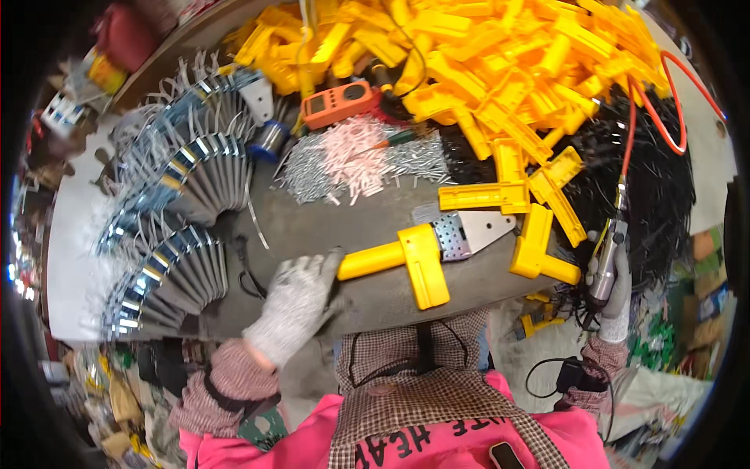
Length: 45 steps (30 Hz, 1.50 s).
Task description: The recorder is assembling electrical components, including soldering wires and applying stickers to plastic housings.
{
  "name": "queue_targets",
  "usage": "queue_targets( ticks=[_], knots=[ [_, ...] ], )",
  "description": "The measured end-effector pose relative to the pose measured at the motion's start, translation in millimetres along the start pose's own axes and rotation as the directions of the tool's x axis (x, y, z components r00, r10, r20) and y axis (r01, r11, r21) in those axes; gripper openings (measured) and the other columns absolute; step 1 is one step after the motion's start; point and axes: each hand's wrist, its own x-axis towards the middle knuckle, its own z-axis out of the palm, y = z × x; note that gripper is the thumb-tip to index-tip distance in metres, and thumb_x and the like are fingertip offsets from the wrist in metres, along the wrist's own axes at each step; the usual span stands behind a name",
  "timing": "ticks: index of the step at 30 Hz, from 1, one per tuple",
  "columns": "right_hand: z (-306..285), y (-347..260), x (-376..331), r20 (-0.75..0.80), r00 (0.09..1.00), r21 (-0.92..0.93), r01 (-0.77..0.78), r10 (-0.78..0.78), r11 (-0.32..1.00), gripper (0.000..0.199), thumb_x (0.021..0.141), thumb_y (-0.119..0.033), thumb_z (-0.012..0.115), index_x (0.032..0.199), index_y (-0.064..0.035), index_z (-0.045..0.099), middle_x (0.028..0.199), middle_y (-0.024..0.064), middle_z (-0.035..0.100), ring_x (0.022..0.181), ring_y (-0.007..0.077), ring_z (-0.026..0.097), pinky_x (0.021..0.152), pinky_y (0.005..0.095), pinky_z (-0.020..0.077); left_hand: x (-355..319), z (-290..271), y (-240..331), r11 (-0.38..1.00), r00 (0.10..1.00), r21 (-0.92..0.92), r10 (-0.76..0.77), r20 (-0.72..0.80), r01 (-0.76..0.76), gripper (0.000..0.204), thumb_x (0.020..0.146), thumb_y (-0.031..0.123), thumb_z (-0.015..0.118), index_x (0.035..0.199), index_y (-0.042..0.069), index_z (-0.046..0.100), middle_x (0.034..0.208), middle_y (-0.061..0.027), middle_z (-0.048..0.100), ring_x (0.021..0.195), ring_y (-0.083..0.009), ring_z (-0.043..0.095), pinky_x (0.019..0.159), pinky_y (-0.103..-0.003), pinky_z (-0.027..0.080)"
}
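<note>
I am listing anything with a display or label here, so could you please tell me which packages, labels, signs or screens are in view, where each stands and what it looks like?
Orange handheld meter: lies at the far side of the table, against the yellow plastic pile; flat, rectangular, with a small pale screen at its left end.
No packages, labels or signs can be clearly made out elsewhere.

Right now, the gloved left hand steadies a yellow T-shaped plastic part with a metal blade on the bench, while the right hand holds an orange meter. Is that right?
Not quite. The head view shows the right hand gripping a pneumatic screwdriver on an orange hose; the orange meter lies untouched on the bench. The left hand does steady the yellow T-shaped part.
</note>
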Motion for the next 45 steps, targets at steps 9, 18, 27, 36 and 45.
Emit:
queue_targets(
  ticks=[9,18,27,36,45],
  knots=[
    [47,51,41,-0.071,0.992,0.23,0.12,-0.107,0.966,0.056,0.103,-0.05,0.047,0.13,-0.001,0.054,0.075,0.0015,0.059,0.059,0.0093,0.054,0.055,0.0215,0.0475,-39,-51,0,0.874,0.977,0.437,-0.203,-0.065,0.211,0.026,0.082,0.01,0.06,0.107,0.004,0.061,0.096,-0.0106,0.063,0.094,-0.0242,0.062,0.084,-0.041,0.049],
    [108,57,70,-0.207,0.972,0.144,0.146,-0.114,0.979,0.055,0.101,-0.053,0.05,0.125,-0.0042,0.057,0.07,0.0032,0.06,0.055,0.0102,0.059,0.049,0.0212,0.0487,102,70,186,0.812,0.815,-0.109,0.551,-0.178,-0.573,0.06,0.083,0.022,0.065,0.138,0.006,0.049,0.133,-0.0168,0.053,0.138,-0.0414,0.041,0.103,-0.055,0.045],
    [76,59,102,-0.151,0.988,0.203,0.031,0.0,0.979,0.042,0.1,-0.043,0.055,0.119,-0.0059,0.057,0.082,0.0146,0.071,0.062,0.0164,0.066,0.053,0.026,0.0519,116,-30,165,0.715,0.645,0.063,0.662,-0.381,-0.697,0.044,0.082,0.016,0.059,0.125,0.009,0.056,0.11,-0.0122,0.057,0.113,-0.0277,0.058,0.081,-0.043,0.054],
    [83,37,63,-0.216,0.816,-0.488,0.386,-0.537,0.783,0.057,0.086,-0.009,0.066,0.138,-0.0015,0.044,0.134,0.0184,0.048,0.118,0.0314,0.055,0.101,0.0386,0.0449,381,-133,108,0.745,0.587,0.268,0.654,-0.477,-0.611,0.056,0.082,0.011,0.069,0.135,0.015,0.051,0.129,-0.0131,0.053,0.125,-0.0345,0.05,0.104,-0.044,0.043],
    [94,35,67,0.252,0.727,-0.892,0.431,-0.639,0.139,0.05,0.085,-0.006,0.066,0.134,-0.0093,0.054,0.151,0.0243,0.035,0.141,0.0492,0.028,0.117,0.0528,0.0273,397,-141,93,0.834,0.502,0.36,0.543,-0.673,-0.419,0.064,0.088,0.037,0.07,0.144,0.016,0.045,0.149,-0.0126,0.044,0.14,-0.0364,0.037,0.115,-0.054,0.03]
  ],
)
